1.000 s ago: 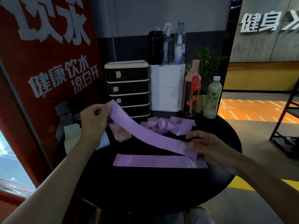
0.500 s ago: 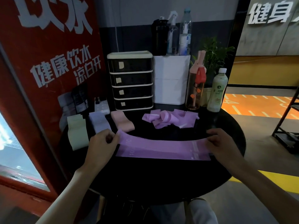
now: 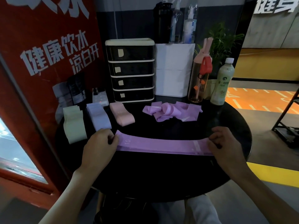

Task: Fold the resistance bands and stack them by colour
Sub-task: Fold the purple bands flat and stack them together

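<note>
- Where it hung slanted in the air a second ago, the purple band (image 3: 161, 145) now lies flat along the near part of the black surface (image 3: 153, 172).
- The left hand (image 3: 100, 144) pinches its left end, knuckles up. The right hand (image 3: 226, 143) pinches the right end, so each grip is closed on it.
- It runs straight, with "10" printed near the left.
- Beyond it sit a green stack (image 3: 73, 123), a lilac stack (image 3: 98, 117), a pink stack (image 3: 122, 114) and a loose purple heap (image 3: 173, 113).

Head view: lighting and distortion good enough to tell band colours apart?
Head view: dim, black table swallows detail, yet green stack, blue stack, pink stack and purple band, pinched by left hand and right hand, read distinctly; wide-angle bows the band; orange floor at right is brightest; hands look sharp.
</note>
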`<action>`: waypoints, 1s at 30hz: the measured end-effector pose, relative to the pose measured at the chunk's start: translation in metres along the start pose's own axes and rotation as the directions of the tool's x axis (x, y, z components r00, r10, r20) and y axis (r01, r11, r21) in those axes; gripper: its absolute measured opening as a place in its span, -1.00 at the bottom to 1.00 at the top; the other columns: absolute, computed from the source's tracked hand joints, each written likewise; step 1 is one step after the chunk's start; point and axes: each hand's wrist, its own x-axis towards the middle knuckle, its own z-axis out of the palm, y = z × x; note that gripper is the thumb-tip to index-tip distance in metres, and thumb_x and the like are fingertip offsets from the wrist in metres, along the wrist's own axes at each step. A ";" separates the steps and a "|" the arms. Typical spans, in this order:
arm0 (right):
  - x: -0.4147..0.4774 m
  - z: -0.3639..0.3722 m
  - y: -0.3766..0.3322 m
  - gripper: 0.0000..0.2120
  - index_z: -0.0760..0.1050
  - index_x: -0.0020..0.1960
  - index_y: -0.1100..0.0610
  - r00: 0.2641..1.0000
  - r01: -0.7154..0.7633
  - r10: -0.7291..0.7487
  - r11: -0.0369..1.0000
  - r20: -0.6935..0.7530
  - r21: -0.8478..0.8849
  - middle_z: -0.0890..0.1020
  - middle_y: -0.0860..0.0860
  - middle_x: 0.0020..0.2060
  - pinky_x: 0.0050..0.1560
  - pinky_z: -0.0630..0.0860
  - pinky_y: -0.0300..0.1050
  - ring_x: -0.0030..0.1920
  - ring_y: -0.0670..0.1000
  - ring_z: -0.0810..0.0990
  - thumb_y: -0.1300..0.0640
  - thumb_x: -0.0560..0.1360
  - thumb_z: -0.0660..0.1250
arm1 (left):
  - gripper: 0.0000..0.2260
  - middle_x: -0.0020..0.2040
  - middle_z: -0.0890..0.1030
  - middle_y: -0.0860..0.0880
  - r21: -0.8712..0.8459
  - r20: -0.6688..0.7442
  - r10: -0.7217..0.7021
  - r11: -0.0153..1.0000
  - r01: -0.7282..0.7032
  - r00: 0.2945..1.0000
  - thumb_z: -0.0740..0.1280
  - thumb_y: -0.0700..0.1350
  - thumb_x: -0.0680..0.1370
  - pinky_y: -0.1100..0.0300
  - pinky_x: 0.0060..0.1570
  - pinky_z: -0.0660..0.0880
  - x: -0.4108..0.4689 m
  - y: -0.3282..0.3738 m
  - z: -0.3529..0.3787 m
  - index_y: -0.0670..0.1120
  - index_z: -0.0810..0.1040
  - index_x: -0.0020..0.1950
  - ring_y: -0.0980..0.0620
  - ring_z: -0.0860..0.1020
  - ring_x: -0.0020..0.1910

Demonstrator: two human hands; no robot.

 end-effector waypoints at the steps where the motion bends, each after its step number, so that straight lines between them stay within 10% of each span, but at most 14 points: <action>1: 0.000 0.000 0.000 -0.64 0.43 0.22 0.18 1.000 -0.006 0.006 1.000 0.004 0.001 0.57 0.00 -0.13 -0.21 0.46 -0.28 -0.14 -0.03 0.58 0.35 0.47 0.40 | -0.67 -0.35 0.42 0.01 0.006 0.007 -0.007 1.000 0.007 1.000 0.37 -0.06 0.54 0.04 -0.36 0.39 -0.001 0.000 0.000 -0.04 0.33 -0.36 0.01 0.43 -0.37; 18: -0.003 0.003 0.003 -0.68 0.46 0.17 0.16 0.999 0.048 -0.050 0.990 -0.011 -0.130 0.53 0.02 -0.12 -0.18 0.55 -0.02 -0.17 -0.04 0.53 0.37 0.47 0.38 | -0.64 -0.29 0.37 0.01 0.148 0.094 0.033 0.988 -0.047 0.995 0.34 0.03 0.57 0.08 -0.33 0.34 -0.002 -0.004 0.005 -0.06 0.32 -0.35 -0.05 0.39 -0.25; 30: -0.004 0.006 0.006 -0.84 0.57 -0.04 0.14 0.981 0.189 -0.170 0.934 0.089 -0.303 0.47 0.00 -0.08 -0.24 0.42 -0.23 -0.19 -0.06 0.46 0.34 0.55 0.26 | -0.65 -0.28 0.37 -0.01 0.143 0.111 0.017 0.989 -0.033 0.994 0.37 0.02 0.54 0.09 -0.36 0.30 -0.003 -0.002 0.004 -0.06 0.32 -0.34 -0.03 0.39 -0.25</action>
